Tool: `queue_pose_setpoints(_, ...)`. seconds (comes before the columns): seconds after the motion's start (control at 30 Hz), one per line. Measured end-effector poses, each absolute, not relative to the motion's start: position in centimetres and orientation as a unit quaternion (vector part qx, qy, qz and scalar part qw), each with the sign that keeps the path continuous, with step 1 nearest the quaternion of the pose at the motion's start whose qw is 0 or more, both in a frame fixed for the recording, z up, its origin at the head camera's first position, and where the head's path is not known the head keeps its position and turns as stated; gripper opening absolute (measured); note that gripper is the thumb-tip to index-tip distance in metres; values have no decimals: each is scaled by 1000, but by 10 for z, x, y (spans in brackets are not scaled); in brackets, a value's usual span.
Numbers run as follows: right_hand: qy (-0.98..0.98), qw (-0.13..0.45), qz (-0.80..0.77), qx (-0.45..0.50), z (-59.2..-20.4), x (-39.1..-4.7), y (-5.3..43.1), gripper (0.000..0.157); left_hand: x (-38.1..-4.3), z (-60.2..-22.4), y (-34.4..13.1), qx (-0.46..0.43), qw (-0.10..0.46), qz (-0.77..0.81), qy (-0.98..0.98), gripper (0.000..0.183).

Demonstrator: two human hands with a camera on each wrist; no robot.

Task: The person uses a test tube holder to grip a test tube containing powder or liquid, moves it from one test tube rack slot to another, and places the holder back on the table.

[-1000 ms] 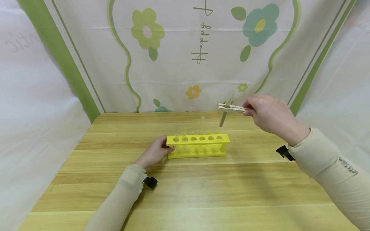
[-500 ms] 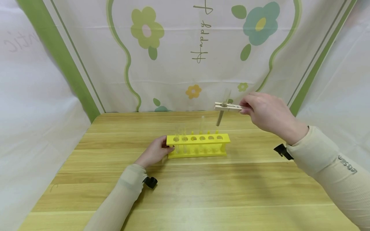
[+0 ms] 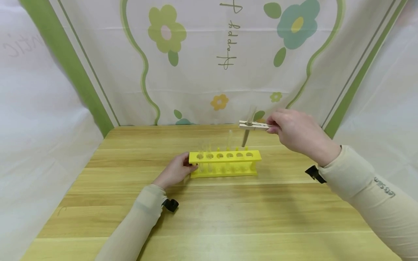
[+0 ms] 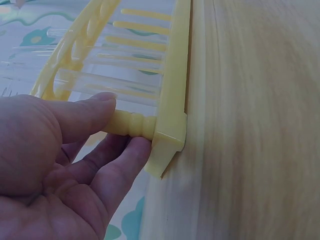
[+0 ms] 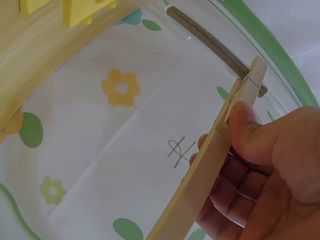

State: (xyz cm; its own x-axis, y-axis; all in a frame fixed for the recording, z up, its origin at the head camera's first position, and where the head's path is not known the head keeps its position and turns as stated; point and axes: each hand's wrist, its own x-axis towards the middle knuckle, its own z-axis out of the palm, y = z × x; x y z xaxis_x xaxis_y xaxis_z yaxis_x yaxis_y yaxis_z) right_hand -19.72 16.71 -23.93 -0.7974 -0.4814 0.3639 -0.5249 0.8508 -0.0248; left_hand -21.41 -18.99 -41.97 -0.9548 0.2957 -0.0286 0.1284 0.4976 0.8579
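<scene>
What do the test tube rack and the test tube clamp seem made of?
Test tube rack: likely plastic, smooth and glossy, with uniform yellow colour and highlights. Test tube clamp: probably wood, matte; its pale tan colour and flat sides suggest it.

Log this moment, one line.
left hand: grips yellow rack at one end | right hand: holds wooden clamp | test tube: clamped, tilted, outside rack | rack: upright on table
</scene>
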Motion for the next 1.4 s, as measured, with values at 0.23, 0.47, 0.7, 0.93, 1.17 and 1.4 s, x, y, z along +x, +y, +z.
queue_pose_setpoints(0.23,-942,183,63,273,-247,-201,164,9,-214,-419,-190,123,93,497,854,21)
queue_pose_setpoints(0.47,-941,179,63,280,-254,-204,161,10,-215,-421,-190,126,92,492,856,18)
queue_pose_setpoints(0.7,-940,175,66,284,-261,-206,161,9,-215,-422,-190,126,89,489,859,20)
queue_pose_setpoints(0.93,-943,167,64,282,-267,-208,160,8,-215,-421,-190,130,89,484,861,18)
queue_pose_setpoints(1.17,-949,148,67,270,-272,-208,159,8,-216,-421,-190,128,90,481,862,17)
queue_pose_setpoints(1.4,-950,132,67,274,-277,-210,160,7,-216,-421,-191,130,93,481,862,15)
